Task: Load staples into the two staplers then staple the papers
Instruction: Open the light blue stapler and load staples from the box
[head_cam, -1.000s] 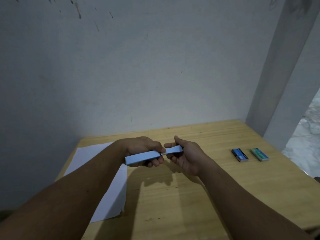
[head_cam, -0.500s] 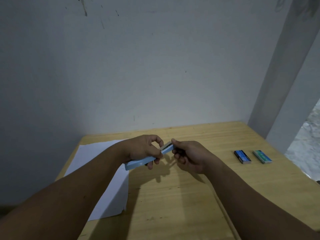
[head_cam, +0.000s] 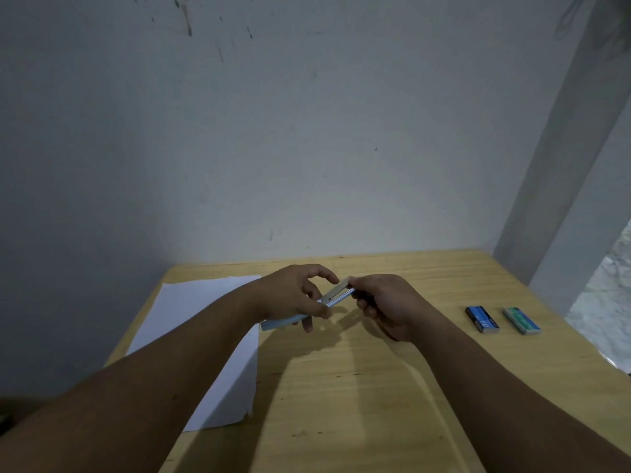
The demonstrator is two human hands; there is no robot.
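A light blue stapler (head_cam: 333, 297) is held above the wooden table (head_cam: 341, 387), its metal staple channel showing at the right end. My left hand (head_cam: 297, 295) grips the stapler's blue body, index finger raised over it. My right hand (head_cam: 386, 303) pinches the right end of the stapler with curled fingers. White papers (head_cam: 205, 322) lie on the table at the left, partly under my left forearm. Two staple boxes lie at the right: a dark blue one (head_cam: 482, 319) and a green one (head_cam: 521, 320). A second stapler is not in sight.
A grey wall stands right behind the table's far edge. A white pillar (head_cam: 563, 165) rises at the back right corner, and beyond the table's right edge a marbled floor (head_cam: 607, 302) shows.
The stapler's right end has tilted up and its metal channel now shows. My left index finger has lifted off the top, and my right hand has shifted to pinching the tip.
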